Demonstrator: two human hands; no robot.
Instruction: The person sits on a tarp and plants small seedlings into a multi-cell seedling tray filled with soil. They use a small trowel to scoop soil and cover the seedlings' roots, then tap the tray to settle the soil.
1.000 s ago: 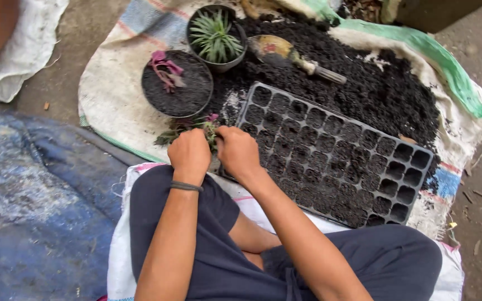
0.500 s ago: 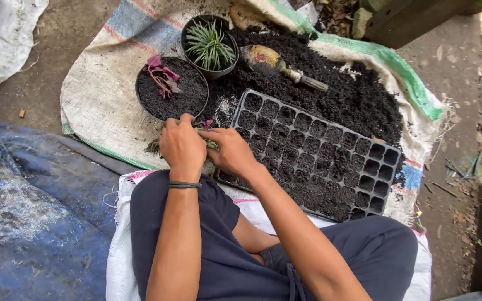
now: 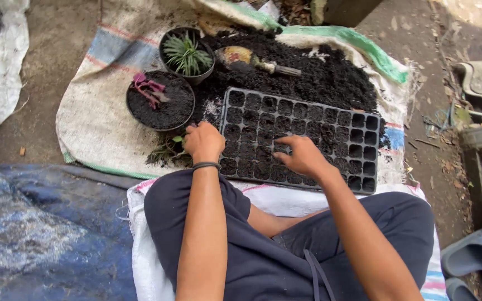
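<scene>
A black seedling tray [image 3: 330, 120] with many soil-filled cells lies on a woven sack in front of me. My right hand [image 3: 299, 156] rests on the tray's near middle, fingers pressed down into a cell. My left hand [image 3: 203, 142], with a dark band on the wrist, sits at the tray's left edge, closed on a small green cutting. More rooted cuttings [image 3: 165, 150] lie on the sack just left of that hand.
A black pot of soil with a purple plant [image 3: 160, 100] and a pot with a spiky green plant [image 3: 187, 54] stand at the back left. A trowel [image 3: 252, 58] lies on the heap of dark soil [image 3: 319, 72]. Blue tarp [image 3: 40, 234] lies left; sandals [image 3: 475, 256] lie right.
My right hand has left the left hand and moved right onto the middle of the tray. The left hand stays at the tray's left edge with the cutting.
</scene>
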